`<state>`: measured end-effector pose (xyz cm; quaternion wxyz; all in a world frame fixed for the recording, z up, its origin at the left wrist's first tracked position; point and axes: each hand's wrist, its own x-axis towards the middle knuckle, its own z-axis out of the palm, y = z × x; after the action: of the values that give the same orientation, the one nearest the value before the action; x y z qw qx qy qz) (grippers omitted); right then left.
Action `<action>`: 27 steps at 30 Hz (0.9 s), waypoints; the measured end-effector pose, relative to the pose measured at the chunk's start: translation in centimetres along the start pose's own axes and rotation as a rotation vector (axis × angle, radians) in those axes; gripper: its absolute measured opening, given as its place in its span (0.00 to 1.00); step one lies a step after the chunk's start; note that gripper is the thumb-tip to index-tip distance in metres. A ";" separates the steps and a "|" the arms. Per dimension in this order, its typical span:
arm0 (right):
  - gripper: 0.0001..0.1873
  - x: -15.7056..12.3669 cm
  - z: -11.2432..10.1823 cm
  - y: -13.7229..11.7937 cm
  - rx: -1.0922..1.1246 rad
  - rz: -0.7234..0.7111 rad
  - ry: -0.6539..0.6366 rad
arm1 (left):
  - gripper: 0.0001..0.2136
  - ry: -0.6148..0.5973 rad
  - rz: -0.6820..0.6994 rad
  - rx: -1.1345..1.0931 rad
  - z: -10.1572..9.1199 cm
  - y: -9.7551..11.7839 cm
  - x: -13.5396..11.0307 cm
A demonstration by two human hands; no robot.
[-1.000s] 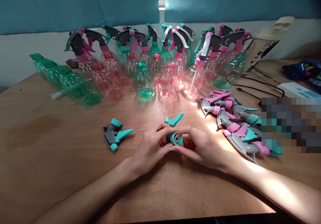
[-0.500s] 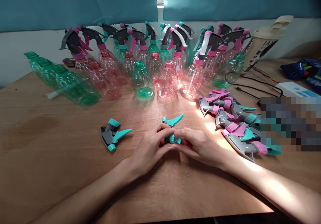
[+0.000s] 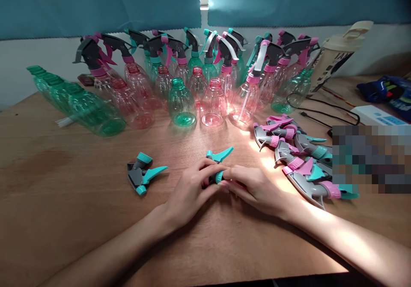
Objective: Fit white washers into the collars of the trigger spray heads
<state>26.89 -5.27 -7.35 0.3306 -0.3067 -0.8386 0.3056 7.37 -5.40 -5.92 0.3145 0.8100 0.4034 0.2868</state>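
A grey spray head with a teal trigger (image 3: 218,157) sits low over the wooden table (image 3: 64,201), pinched between both hands. My left hand (image 3: 189,192) curls round its left side. My right hand (image 3: 253,188) closes on its teal screw collar from the right, fingertips meeting the left hand's. A second grey-and-teal spray head (image 3: 141,176) lies loose on the table to the left. Open pink bottles (image 3: 212,105) and a green bottle (image 3: 181,105) stand just behind the hands.
Several capped pink and green spray bottles (image 3: 224,64) crowd the back of the table. Green bottles (image 3: 77,105) lie in a row at the left. A pile of grey spray heads (image 3: 298,158) lies at the right, beside cables (image 3: 324,113) and a beige jug (image 3: 337,60).
My right fingers have turned round the teal collar, so its open ring no longer faces me. Both hands stay in place.
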 end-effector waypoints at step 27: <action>0.14 0.0 0.1 0.9 0.552 0.338 0.105 | 0.18 0.093 0.021 0.046 0.2 -0.2 -0.3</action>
<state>27.15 -4.74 -8.04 0.3887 -0.3555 -0.6432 0.5557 7.24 -5.62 -6.21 0.2738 0.8069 0.4156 0.3182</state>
